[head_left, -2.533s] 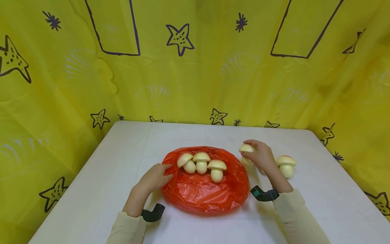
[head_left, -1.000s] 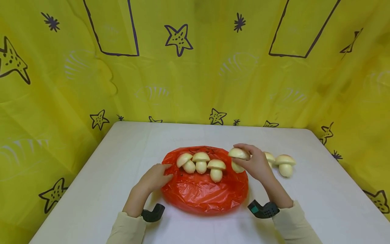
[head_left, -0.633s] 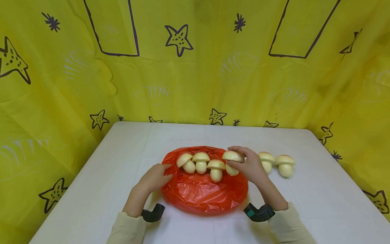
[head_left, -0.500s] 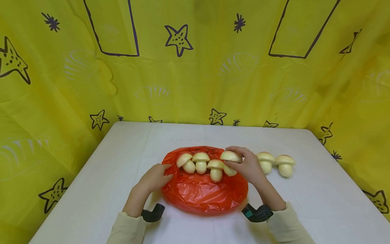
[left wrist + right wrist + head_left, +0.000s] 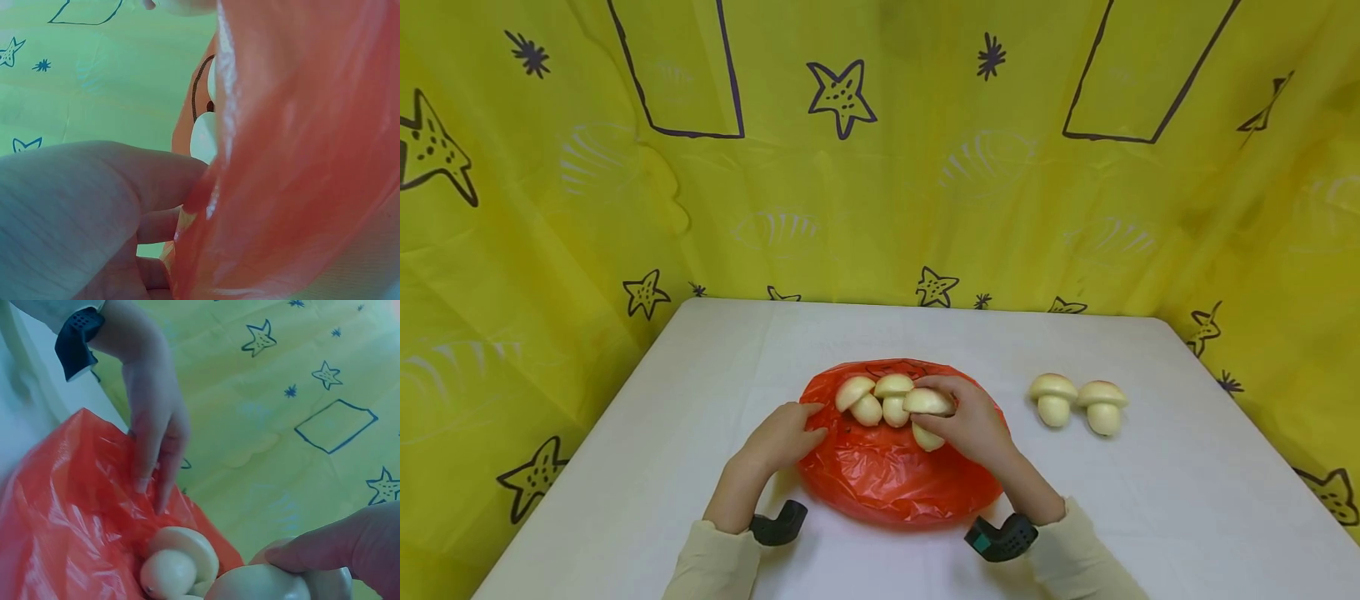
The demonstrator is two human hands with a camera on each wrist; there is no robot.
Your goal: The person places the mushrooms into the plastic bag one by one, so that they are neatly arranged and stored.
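An open red plastic bag (image 5: pixel 895 487) stands on the table with toy mushrooms inside, cream with pinkish tops. My left hand (image 5: pixel 781 435) holds the bag's left rim; in the left wrist view the thumb (image 5: pixel 169 178) and fingers lie against the red film (image 5: pixel 300 144). My right hand (image 5: pixel 973 421) grips a mushroom (image 5: pixel 927 402) by its cap over the bag. Beside it in the bag are a middle mushroom (image 5: pixel 894 400) and a leftmost mushroom (image 5: pixel 856 396), which leans. The held one and my fingers hide the third mushroom's place.
Two more mushrooms, one (image 5: pixel 1053 398) and another (image 5: pixel 1102 406), stand side by side on the white table (image 5: pixel 1157 483) right of the bag. A yellow curtain (image 5: pixel 880 183) with starfish drawings surrounds the table's back and sides. Each wrist wears a black device (image 5: pixel 778 523).
My right hand has carried a mushroom leftward from the table beside the bag to over the bag, covering the third mushroom there. My left hand has stayed at the rim.
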